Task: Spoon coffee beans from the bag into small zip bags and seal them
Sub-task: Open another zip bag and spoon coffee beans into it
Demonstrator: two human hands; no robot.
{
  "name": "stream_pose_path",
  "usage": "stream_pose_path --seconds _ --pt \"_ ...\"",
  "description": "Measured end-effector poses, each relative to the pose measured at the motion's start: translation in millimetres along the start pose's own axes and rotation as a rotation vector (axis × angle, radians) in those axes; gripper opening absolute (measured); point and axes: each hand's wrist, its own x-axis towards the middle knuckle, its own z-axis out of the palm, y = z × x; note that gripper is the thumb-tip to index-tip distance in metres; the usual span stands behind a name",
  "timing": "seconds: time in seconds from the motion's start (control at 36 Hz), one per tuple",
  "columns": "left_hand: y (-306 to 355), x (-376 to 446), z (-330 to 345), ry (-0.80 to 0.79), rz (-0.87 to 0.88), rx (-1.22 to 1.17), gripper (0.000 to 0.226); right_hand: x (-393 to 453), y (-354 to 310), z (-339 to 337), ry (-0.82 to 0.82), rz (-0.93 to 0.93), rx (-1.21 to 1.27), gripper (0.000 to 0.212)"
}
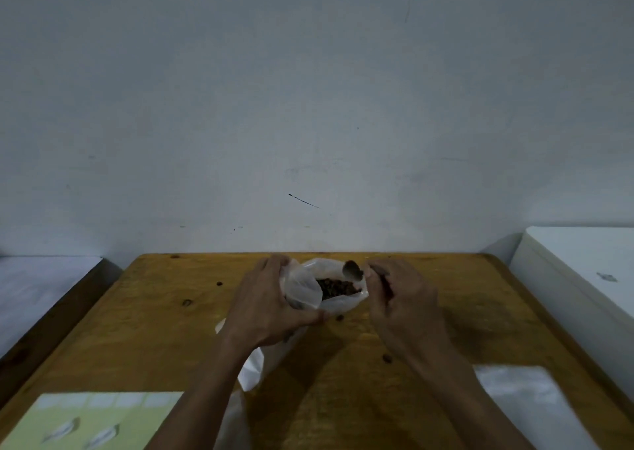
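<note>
Nearest the person, at the front left corner of the bench, lies one pale green box printed with two spoon-like pictures. At the front right lies a flat stack of clear plastic, probably the small zip bags, though I cannot count them. One more limp piece of white plastic trails beneath the left forearm.

Two bare forearms reach forward over the wood. The left hand has its fingers curled round the near left side of one white plastic bag, holding the mouth wide. The bag stands upright toward the back middle of the bench, its mouth facing up and toward the person, with dark coffee beans showing inside.

The right hand, just right of the bag, pinches the dark handle of one spoon. The spoon's long axis runs roughly left to right, bowl pointing left over the bag's far right rim. I cannot tell whether it carries beans.

About five loose beans lie scattered on the wood.

Behind everything stands a plain grey wall, and a white cabinet sits off the right edge.
</note>
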Motion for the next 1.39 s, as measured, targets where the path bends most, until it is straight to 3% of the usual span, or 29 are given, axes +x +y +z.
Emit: stream_pose_path --seconds 0.19,0.39,0.56,0.69,0.86,1.03,1.11,1.28,1.39 --pt "4.1 -0.1 4.5 -0.055 -0.006 -0.008 0.109 -24.1 1.0 23.2 -0.222 -0.029 -0.193 0.018" --pt "4.2 -0.4 4.2 -0.06 -0.005 0.003 0.106 -33.5 -7.5 28.3 -0.196 -0.02 -0.197 0.029" --pt "3.3 -0.4 3.8 -0.081 -0.013 -0.002 0.108 -46.5 -9.7 45.2 -0.324 0.022 -0.29 0.043" --pt "2.0 -1.6 3.2 -0.08 -0.015 -0.007 0.107 -48.6 -5.9 41.2 -0.28 -0.011 -0.16 0.033" --pt "2.4 -2.7 2.5 -0.076 -0.007 -0.021 0.104 -45.8 1.6 44.4 -0.269 0.05 -0.185 0.036" --pt "2.4 -2.6 2.4 -0.078 -0.019 -0.025 0.105 -50.2 -1.2 47.0 -0.263 0.004 -0.134 0.025" --pt "2.8 -2.8 1.6 -0.074 -0.013 -0.027 0.104 -49.1 3.1 46.1 -0.24 0.033 -0.159 0.03" --pt "3.0 -2.6 1.6 -0.076 -0.023 -0.024 0.105 -51.7 1.1 50.2 -0.341 0.009 -0.177 0.039" --pt "3.0 -2.6 1.7 -0.073 -0.018 -0.012 0.103 -49.7 1.0 49.3 -0.285 0.019 -0.215 0.041"
